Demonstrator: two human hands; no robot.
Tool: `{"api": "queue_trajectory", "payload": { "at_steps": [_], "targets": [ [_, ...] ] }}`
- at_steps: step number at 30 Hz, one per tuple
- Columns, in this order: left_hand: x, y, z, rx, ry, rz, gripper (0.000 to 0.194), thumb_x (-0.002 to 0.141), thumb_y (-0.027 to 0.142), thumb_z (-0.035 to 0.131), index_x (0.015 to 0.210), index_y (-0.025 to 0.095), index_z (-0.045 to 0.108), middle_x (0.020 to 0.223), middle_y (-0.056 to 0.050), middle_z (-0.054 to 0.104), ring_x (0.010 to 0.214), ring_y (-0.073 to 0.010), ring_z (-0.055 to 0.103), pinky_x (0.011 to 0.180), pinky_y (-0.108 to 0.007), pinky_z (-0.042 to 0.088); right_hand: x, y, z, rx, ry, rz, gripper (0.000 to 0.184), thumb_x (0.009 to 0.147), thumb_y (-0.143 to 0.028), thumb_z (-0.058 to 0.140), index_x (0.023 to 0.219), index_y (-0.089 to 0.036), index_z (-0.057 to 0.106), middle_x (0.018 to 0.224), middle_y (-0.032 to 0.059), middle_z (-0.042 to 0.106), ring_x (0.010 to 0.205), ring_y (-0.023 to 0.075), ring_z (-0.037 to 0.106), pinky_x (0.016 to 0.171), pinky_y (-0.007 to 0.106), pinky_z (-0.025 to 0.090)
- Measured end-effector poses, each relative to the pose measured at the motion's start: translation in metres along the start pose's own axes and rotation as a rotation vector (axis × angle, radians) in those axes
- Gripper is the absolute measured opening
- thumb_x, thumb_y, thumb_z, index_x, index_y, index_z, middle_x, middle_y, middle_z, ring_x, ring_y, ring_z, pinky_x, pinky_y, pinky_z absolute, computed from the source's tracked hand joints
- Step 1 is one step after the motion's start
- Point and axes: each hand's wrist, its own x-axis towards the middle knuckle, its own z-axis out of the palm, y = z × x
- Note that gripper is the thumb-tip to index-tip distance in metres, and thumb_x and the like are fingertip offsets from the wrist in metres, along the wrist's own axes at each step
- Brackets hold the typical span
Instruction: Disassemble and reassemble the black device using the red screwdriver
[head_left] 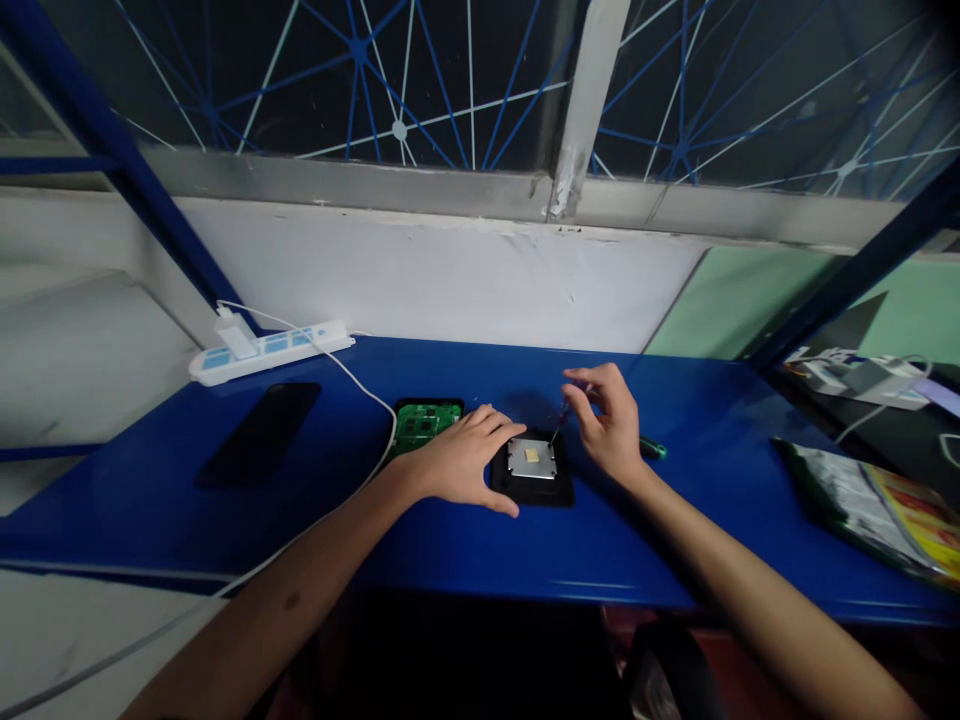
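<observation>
A black plastic casing lies on the blue table, with a silver metal plate in it and a small pale square pad on the plate. My right hand pinches a thin screwdriver, its tip down at the plate's upper right corner. Fingers apart, my left hand rests at the casing's left side, thumb toward its lower edge. Partly behind that hand sits a green circuit board in a dark shell. Another tool with a green-and-black handle lies just behind my right wrist.
A white power strip with a plugged-in charger stands at the back left. Its white cable runs past the circuit board and under my left arm. A black phone lies at left, a shiny packet at right.
</observation>
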Motion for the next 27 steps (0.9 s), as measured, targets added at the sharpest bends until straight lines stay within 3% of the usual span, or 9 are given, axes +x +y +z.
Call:
{"api": "queue_trajectory", "payload": {
  "at_steps": [4, 8, 15, 27],
  "targets": [
    [0.0001, -0.0007, 0.0001, -0.015, 0.001, 0.002, 0.107, 0.066, 0.078, 0.069, 0.151, 0.022, 0.038, 0.142, -0.014, 0.049, 0.136, -0.0365, 0.036, 0.113, -0.054, 0.033, -0.0029, -0.0028, 0.0015, 0.081, -0.037, 0.085, 0.026, 0.1, -0.026, 0.048, 0.124, -0.025, 0.058, 0.102, 0.0047, 0.067, 0.081, 0.0153, 0.069, 0.065, 0.032, 0.059],
    [0.0004, -0.0014, 0.0008, -0.013, 0.01, 0.011, 0.108, 0.065, 0.078, 0.07, 0.152, 0.022, 0.038, 0.142, -0.014, 0.049, 0.135, -0.0365, 0.037, 0.112, -0.054, 0.033, -0.0052, -0.0033, 0.0024, 0.128, -0.067, 0.095, 0.025, 0.103, -0.029, 0.041, 0.119, -0.025, 0.059, 0.11, 0.0066, 0.069, 0.087, 0.0166, 0.071, 0.069, 0.034, 0.059],
    [-0.0001, -0.0015, 0.0016, 0.001, 0.014, 0.009, 0.108, 0.066, 0.079, 0.07, 0.151, 0.019, 0.039, 0.141, -0.014, 0.05, 0.135, -0.0357, 0.037, 0.113, -0.051, 0.033, -0.0059, -0.0006, 0.0021, 0.069, -0.073, 0.043, 0.021, 0.1, -0.031, 0.048, 0.116, -0.024, 0.059, 0.106, 0.0057, 0.059, 0.078, 0.0148, 0.066, 0.062, 0.031, 0.056],
    [0.0, -0.0018, 0.0013, -0.013, 0.004, -0.002, 0.109, 0.064, 0.079, 0.07, 0.151, 0.022, 0.038, 0.143, -0.013, 0.049, 0.136, -0.0368, 0.037, 0.112, -0.053, 0.034, -0.0037, 0.0036, 0.0002, 0.007, -0.045, 0.008, 0.016, 0.096, -0.03, 0.059, 0.11, -0.027, 0.064, 0.091, 0.0021, 0.056, 0.077, 0.0158, 0.062, 0.066, 0.035, 0.056]
  ]
}}
